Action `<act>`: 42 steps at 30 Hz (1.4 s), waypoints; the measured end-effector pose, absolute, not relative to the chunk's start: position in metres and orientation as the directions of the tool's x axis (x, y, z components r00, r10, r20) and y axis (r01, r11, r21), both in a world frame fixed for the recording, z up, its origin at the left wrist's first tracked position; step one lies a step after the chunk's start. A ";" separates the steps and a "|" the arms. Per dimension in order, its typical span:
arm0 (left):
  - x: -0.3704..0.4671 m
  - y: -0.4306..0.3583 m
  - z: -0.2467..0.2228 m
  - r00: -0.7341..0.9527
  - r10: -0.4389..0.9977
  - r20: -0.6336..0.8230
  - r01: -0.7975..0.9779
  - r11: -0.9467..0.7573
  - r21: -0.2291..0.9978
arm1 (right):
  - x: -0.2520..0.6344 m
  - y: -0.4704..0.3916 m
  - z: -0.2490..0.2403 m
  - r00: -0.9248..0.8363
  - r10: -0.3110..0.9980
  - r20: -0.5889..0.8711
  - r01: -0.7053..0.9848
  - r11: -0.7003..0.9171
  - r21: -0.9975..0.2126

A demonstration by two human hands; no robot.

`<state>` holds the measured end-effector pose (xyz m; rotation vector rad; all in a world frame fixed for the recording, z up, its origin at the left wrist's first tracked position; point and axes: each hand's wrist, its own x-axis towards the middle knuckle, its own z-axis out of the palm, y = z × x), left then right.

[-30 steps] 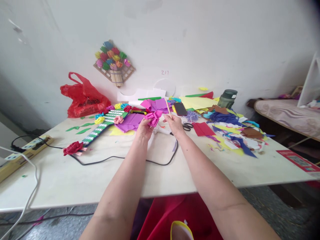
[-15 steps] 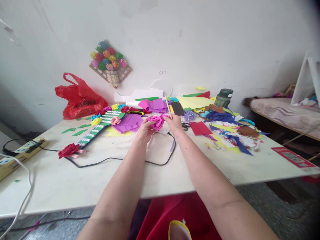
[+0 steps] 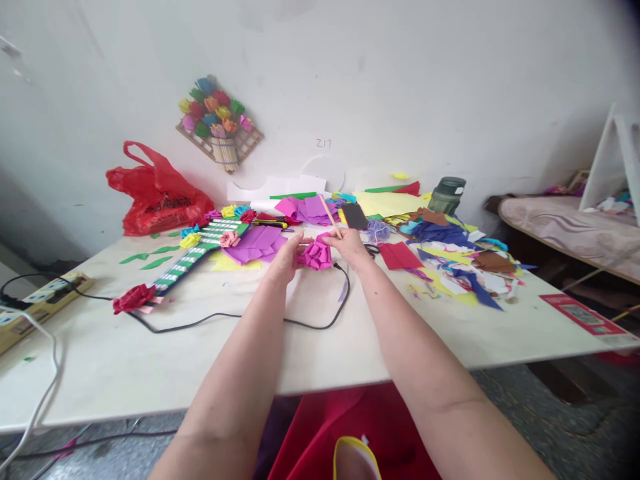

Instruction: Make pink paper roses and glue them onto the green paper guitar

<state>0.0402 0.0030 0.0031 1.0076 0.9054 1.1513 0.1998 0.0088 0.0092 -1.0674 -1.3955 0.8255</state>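
Observation:
A magenta paper flower (image 3: 317,254) with folded petals is held between my two hands above the middle of the table. The fingers of my left hand (image 3: 291,257) close on its left side. My right hand (image 3: 349,245) pinches its upper right edge and also grips a thin wooden stick (image 3: 327,209), which slants up and to the left. Purple paper sheets (image 3: 255,244) lie just left of my left hand. Black scissors (image 3: 372,250) rest beside my right hand, partly hidden by it.
A green-striped board with paper flowers (image 3: 200,255) lies left, near a red plastic bag (image 3: 160,200). A black cable (image 3: 215,319) crosses the table toward a power strip (image 3: 45,303). Paper scraps (image 3: 450,247), a dark phone-like slab (image 3: 355,217) and a green bottle (image 3: 447,195) are to the right.
The flower has turned and sits slightly lower, showing more of its petals. The wooden stick has tipped further left in my right hand. My left fingers have shifted on the flower's edge.

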 end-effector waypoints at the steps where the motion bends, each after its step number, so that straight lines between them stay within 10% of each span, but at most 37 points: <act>1: 0.040 0.003 0.002 0.181 0.982 -0.060 -0.267 0.108 0.958 | 0.199 0.008 0.009 0.034 0.936 0.350 0.152 0.341 -0.928; 42: 0.032 0.009 -0.004 0.083 0.996 0.032 -0.149 -0.019 0.989 | 0.210 0.006 0.016 -0.191 0.883 0.429 0.453 0.467 -0.759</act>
